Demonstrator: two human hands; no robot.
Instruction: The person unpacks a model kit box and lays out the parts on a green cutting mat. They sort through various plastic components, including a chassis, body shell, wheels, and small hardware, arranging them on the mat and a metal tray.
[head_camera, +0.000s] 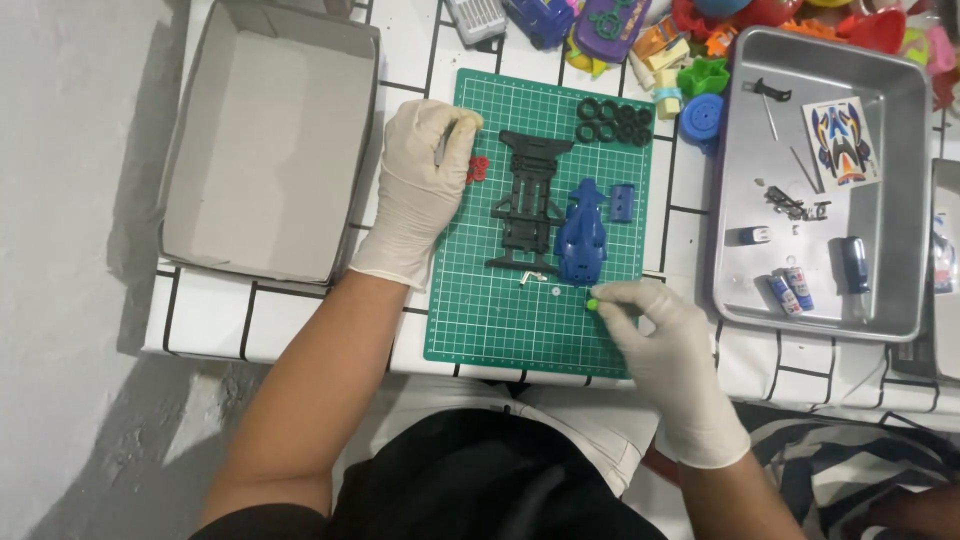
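Both my hands wear white gloves over a green cutting mat (500, 320). My left hand (420, 185) rests at the mat's left edge, fingers curled beside small red parts (479, 168); whether it grips anything is unclear. My right hand (665, 350) pinches a tiny green part (592, 303) at the mat's lower right. Between the hands lie a black toy car chassis (527, 205) and a blue car body shell (582, 240). A small blue block (622, 202) and several black tyres (612, 122) lie further up the mat.
An open grey cardboard box (262, 150) stands at left. A metal tray (830, 180) at right holds a sticker sheet, small batteries, a screwdriver and metal bits. Colourful plastic toys (690, 40) crowd the back edge of the white tiled table (210, 315).
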